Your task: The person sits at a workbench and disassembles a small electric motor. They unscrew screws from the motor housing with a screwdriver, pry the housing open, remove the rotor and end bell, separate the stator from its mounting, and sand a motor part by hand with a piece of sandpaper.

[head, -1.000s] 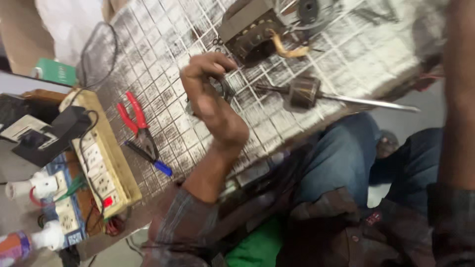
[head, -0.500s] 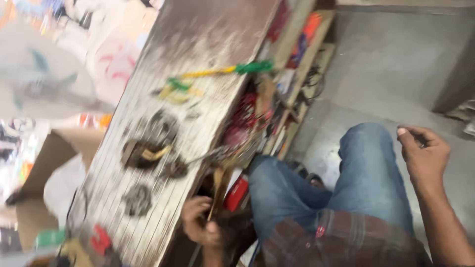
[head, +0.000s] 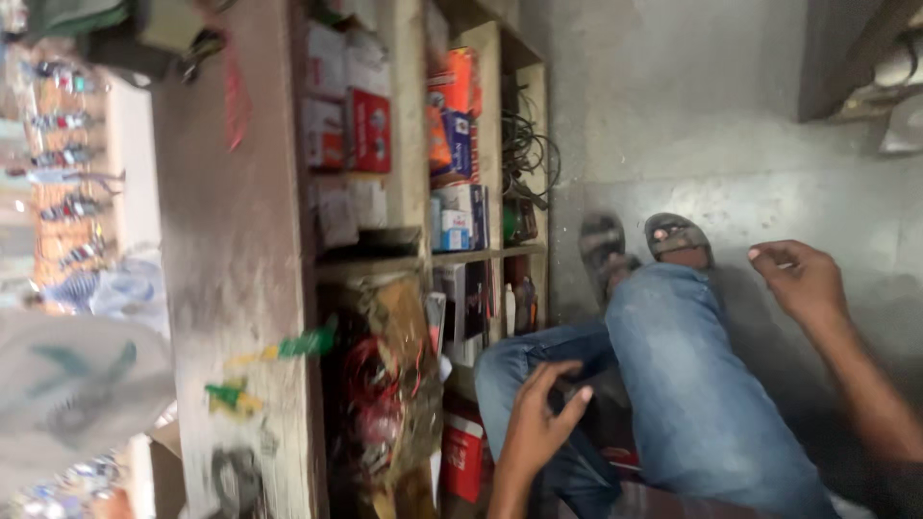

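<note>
Concrete floor far, wooden shelves of boxes left. Left hand empty, fingers loosely spread, just above jeans-clad left knee. Right hand empty, half curled, beside right knee. Sandals beyond.

Repair shop: parts-crammed shelves

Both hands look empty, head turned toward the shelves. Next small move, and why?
Probably bring the left hand forward to the red box on the low shelf. That hand is open above the knee, closest to the shelving, and holds nothing; the right hand hangs out over the floor, away from everything.
</note>
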`<state>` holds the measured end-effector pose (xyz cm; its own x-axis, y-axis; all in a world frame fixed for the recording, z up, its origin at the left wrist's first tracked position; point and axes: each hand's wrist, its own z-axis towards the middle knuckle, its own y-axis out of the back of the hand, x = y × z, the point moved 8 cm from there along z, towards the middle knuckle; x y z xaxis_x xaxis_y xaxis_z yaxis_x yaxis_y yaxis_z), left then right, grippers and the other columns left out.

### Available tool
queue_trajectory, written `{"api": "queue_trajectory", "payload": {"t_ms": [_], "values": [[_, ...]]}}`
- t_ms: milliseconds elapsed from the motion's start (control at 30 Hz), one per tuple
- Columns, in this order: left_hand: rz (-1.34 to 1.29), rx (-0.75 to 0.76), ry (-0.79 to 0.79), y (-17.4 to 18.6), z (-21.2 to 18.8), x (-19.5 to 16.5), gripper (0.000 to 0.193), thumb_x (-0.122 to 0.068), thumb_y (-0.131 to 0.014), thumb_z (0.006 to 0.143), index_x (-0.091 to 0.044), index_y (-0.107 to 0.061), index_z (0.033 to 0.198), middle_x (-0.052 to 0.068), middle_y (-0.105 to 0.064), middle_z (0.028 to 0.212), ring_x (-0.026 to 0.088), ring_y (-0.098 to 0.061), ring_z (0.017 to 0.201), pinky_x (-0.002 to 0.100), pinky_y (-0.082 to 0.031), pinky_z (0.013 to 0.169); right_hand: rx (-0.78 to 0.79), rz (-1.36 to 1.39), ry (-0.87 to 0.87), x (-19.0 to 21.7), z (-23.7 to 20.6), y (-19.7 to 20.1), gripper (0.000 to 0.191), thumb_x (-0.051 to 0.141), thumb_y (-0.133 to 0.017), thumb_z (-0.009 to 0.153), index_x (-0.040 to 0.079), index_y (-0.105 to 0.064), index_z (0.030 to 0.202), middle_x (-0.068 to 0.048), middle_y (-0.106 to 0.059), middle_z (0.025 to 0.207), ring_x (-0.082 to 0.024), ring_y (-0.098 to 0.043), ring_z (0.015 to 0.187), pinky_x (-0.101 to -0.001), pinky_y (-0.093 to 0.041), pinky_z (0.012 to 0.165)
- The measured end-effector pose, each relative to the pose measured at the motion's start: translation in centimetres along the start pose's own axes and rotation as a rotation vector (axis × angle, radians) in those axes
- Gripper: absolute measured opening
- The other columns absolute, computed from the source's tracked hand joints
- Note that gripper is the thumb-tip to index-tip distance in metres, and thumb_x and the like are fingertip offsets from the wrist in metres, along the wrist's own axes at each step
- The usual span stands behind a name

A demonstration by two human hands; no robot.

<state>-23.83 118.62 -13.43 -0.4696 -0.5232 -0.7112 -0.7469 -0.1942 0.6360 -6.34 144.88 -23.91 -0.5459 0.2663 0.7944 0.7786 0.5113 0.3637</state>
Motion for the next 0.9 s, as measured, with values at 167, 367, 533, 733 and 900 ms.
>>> {"api": "queue_trajectory", "payload": {"t_ms": [167,367,533,733,900], "values": [[0.06,0.135,0.103,-1.9,14.0,7.6,0.048,-0.029,-0.075,0.088,-0.001,-0.065,0.125,0.018,-0.069,0.117,0.032,-0.068,0.103,0.04,-0.054,0.087,0.049,-0.453,-0.147,-2.4,7.0,-3.4,0.048,0.033,-0.075,0.095,0.005,-0.069,0.134,-0.018,-0.075,0.118,-0.033,-0.072,0.105,-0.0431,-0.055,0.094],[0.303,0.213,0.303,-3.8,34.1,18.5,0.068,-0.037,-0.074,0.086,-0.003,-0.053,0.141,0.029,-0.06,0.133,0.045,-0.057,0.125,0.051,-0.047,0.106,0.255,-0.553,-0.16,3.1,16.6,-13.8,0.047,0.031,-0.074,0.096,0.004,-0.069,0.134,-0.018,-0.075,0.118,-0.032,-0.072,0.104,-0.0419,-0.055,0.093],[0.378,-0.199,0.141,-3.6,48.5,24.2,0.078,-0.04,-0.067,0.093,0.002,-0.037,0.152,0.033,-0.049,0.142,0.05,-0.047,0.13,0.058,-0.04,0.111,0.421,-0.468,-0.036,7.9,25.6,-23.4,0.046,0.03,-0.074,0.098,0.003,-0.069,0.134,-0.018,-0.074,0.119,-0.031,-0.072,0.104,-0.0409,-0.055,0.092],[0.628,-0.519,0.34,-3.7,58.8,31.8,0.09,-0.056,-0.057,0.098,0.007,-0.027,0.155,0.041,-0.041,0.147,0.054,-0.041,0.135,0.057,-0.034,0.113,0.467,-0.456,-0.017,8.8,34.5,-27.1,0.045,0.028,-0.073,0.099,0.002,-0.068,0.135,-0.018,-0.074,0.119,-0.03,-0.071,0.103,-0.0396,-0.056,0.091],[0.285,-0.616,0.758,-1.1,63.1,38.5,0.086,-0.059,-0.05,0.1,0.006,-0.033,0.153,0.037,-0.041,0.149,0.052,-0.042,0.134,0.056,-0.035,0.109,0.487,-0.451,-0.021,8.2,37.1,-29.3,0.044,0.027,-0.073,0.1,0.0,-0.068,0.135,-0.018,-0.074,0.119,-0.029,-0.071,0.102,-0.0386,-0.056,0.09]]}}
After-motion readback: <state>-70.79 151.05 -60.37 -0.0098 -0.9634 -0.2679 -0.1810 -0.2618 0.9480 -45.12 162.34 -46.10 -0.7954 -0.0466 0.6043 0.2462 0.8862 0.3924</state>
